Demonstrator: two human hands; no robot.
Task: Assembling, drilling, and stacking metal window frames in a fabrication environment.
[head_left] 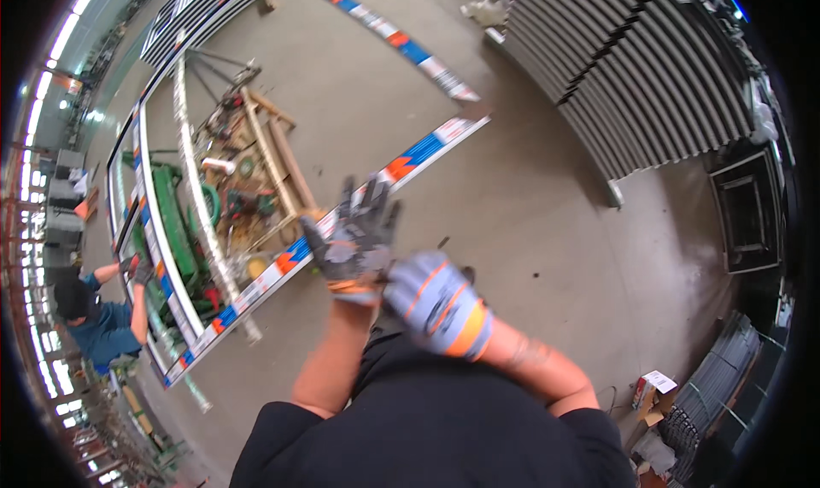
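My left hand (352,247), in a dark grey work glove with an orange band, is held up with its fingers spread. It holds nothing and overlaps the near rail of a large metal frame (427,150) in my view; whether it touches the rail I cannot tell. Striped protective film in white, blue and orange covers the frame. Close beside the left wrist is my right hand (437,307), in a grey-blue glove with orange stripes, slightly blurred. Its fingers curl in at the left glove's cuff (352,290) and appear to grip it; the fingertips are hidden.
Beyond the frame's near rail is a cluttered wooden workbench (286,167) with tools and green machinery (175,223). At the left, a co-worker (102,317) has both hands at the frame. A ribbed stack of metal profiles (632,69) stands far right; cardboard boxes (653,398) sit lower right.
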